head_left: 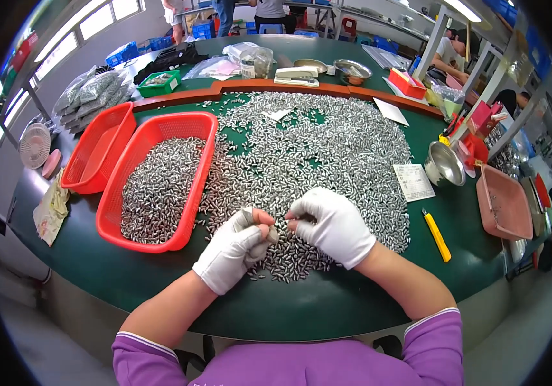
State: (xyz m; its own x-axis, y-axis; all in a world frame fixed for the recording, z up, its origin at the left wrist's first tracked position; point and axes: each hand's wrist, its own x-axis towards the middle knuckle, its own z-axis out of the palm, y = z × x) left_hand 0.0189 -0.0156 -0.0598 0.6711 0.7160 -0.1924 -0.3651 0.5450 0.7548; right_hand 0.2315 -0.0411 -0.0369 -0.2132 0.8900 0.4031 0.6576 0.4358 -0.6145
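A wide spread of small silver, barrel-shaped metal pieces (346, 148) covers the middle of the green table. Over its near edge are both my hands, in white gloves with some bare fingertips. My left hand (234, 249) is closed, its thumb and fingertips pressed together; anything between them is too small to make out. Just to its right, my right hand (332, 225) curls its fingers toward the left one, thumb and forefinger close together, and their grip is likewise unclear. Left of the spread, a red plastic basket (210, 151) holds a heap of the same metal pieces (160, 193).
Another red basket (73, 177) stands farther left, near filled plastic bags (92, 96). A wooden strip (269, 84) borders the spread's far side. On the right lie a paper slip (413, 182), a yellow utility knife (437, 237), a metal bowl (444, 163) and a pink tray (504, 222).
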